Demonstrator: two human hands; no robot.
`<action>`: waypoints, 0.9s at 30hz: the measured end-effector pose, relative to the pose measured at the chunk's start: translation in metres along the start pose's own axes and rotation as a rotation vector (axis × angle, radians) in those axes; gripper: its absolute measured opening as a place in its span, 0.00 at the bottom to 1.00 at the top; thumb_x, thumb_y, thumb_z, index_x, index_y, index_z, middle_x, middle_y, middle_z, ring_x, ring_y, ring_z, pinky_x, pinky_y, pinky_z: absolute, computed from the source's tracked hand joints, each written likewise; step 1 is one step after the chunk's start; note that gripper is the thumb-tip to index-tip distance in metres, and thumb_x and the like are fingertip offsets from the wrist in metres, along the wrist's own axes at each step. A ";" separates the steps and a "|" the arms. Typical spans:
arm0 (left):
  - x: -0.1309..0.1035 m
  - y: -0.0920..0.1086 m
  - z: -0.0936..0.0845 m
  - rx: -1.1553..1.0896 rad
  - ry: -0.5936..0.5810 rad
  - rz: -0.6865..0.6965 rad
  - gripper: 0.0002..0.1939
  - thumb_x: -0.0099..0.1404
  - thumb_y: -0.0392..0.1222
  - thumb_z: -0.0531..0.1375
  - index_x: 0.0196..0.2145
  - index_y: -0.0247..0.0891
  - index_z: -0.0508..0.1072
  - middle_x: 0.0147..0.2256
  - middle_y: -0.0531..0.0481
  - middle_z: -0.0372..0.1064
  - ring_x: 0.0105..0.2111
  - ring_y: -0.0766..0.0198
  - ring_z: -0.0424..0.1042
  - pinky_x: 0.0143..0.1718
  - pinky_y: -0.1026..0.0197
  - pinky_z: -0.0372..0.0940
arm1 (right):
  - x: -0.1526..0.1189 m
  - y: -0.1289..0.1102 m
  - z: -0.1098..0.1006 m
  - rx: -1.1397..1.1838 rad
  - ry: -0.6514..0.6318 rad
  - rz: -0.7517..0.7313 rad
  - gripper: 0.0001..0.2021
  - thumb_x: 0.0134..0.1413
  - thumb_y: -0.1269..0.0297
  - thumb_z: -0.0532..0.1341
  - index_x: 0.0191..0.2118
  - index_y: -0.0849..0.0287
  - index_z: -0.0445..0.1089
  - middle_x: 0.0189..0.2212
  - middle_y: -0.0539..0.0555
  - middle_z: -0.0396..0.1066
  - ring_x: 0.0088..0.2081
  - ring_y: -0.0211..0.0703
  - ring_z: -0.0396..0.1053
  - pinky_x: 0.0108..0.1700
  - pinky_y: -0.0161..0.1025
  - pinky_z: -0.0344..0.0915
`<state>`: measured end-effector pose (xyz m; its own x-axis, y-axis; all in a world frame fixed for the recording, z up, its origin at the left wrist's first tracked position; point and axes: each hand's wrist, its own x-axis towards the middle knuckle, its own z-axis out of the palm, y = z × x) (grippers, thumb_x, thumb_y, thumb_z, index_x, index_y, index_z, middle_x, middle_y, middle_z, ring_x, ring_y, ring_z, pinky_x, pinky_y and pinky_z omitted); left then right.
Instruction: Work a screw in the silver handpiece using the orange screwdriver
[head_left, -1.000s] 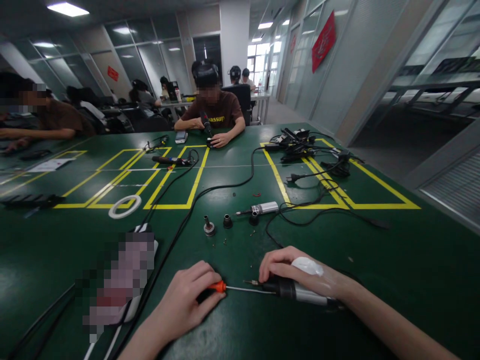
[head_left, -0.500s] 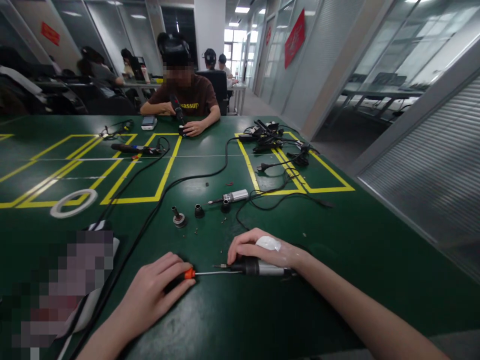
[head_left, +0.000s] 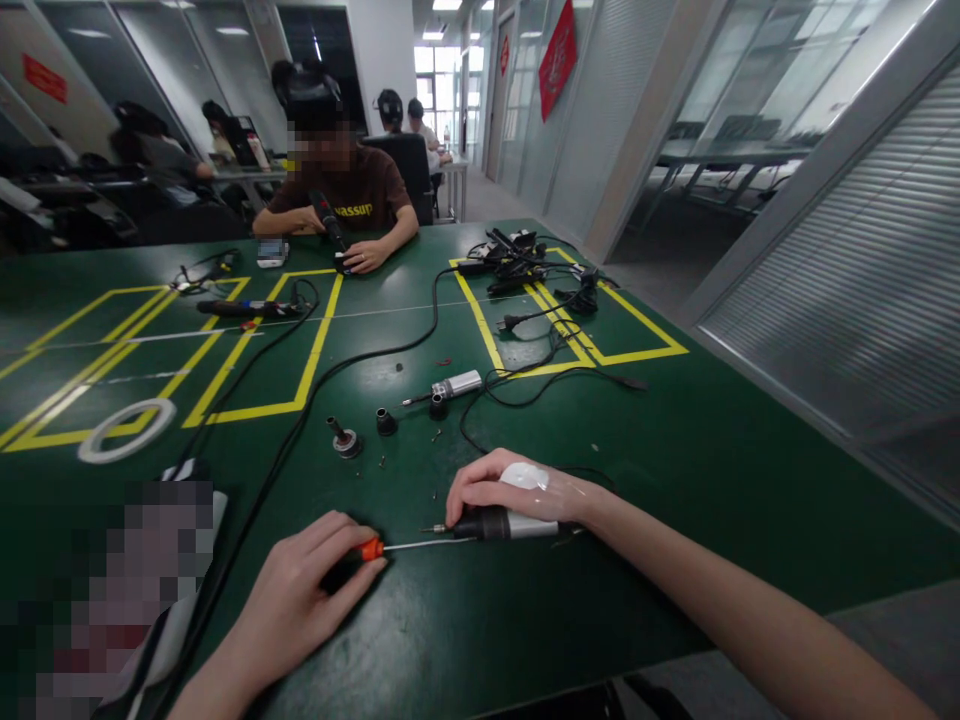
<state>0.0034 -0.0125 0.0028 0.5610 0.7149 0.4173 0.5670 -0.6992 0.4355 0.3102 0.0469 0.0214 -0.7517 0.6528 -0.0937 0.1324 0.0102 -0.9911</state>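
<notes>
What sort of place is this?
Probably an office used as a workshop: glass partitions and a black office chair suggest the office; the screwdriver at the green table suggests hands-on work.

L hand (head_left: 307, 578) + R hand (head_left: 519, 497): 2
Orange-hdl screwdriver (head_left: 372, 549): 1, in L hand
White patch (head_left: 523, 475): 1, on back of R hand
Silver-blk tools: 2; 1st tool (head_left: 534, 525) under R hand, 2nd tool (head_left: 460, 384) fwd of it
Blk caps (head_left: 386, 423): 2, fwd of L fingertips
Stemmed metal pc (head_left: 347, 442): 1, fwd of L hand
Tape ring (head_left: 101, 457): 1, well left of L hand
Tiny bits (head_left: 382, 462): few, fwd of both, too small to ct
</notes>
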 end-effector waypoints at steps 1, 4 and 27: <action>0.000 0.000 0.000 0.001 0.005 0.007 0.08 0.77 0.44 0.60 0.41 0.41 0.77 0.32 0.52 0.76 0.29 0.65 0.78 0.31 0.68 0.71 | 0.000 0.000 0.000 0.010 0.003 0.001 0.18 0.67 0.52 0.62 0.36 0.62 0.81 0.39 0.57 0.81 0.43 0.46 0.77 0.53 0.40 0.67; 0.000 -0.002 0.000 0.011 0.011 0.019 0.08 0.77 0.45 0.60 0.41 0.41 0.77 0.32 0.52 0.76 0.29 0.65 0.78 0.31 0.68 0.71 | 0.000 0.000 0.001 0.034 0.015 0.005 0.17 0.66 0.54 0.62 0.35 0.62 0.82 0.38 0.56 0.81 0.43 0.45 0.77 0.52 0.39 0.68; -0.004 -0.002 -0.001 0.030 -0.024 -0.017 0.08 0.75 0.46 0.61 0.42 0.40 0.76 0.32 0.51 0.76 0.29 0.63 0.78 0.30 0.66 0.71 | 0.000 0.000 0.002 0.121 0.041 0.014 0.17 0.64 0.53 0.63 0.34 0.62 0.80 0.36 0.57 0.81 0.41 0.45 0.76 0.50 0.41 0.69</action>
<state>-0.0003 -0.0142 0.0008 0.5651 0.7267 0.3906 0.5945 -0.6869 0.4179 0.3085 0.0455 0.0210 -0.7229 0.6828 -0.1062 0.0620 -0.0889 -0.9941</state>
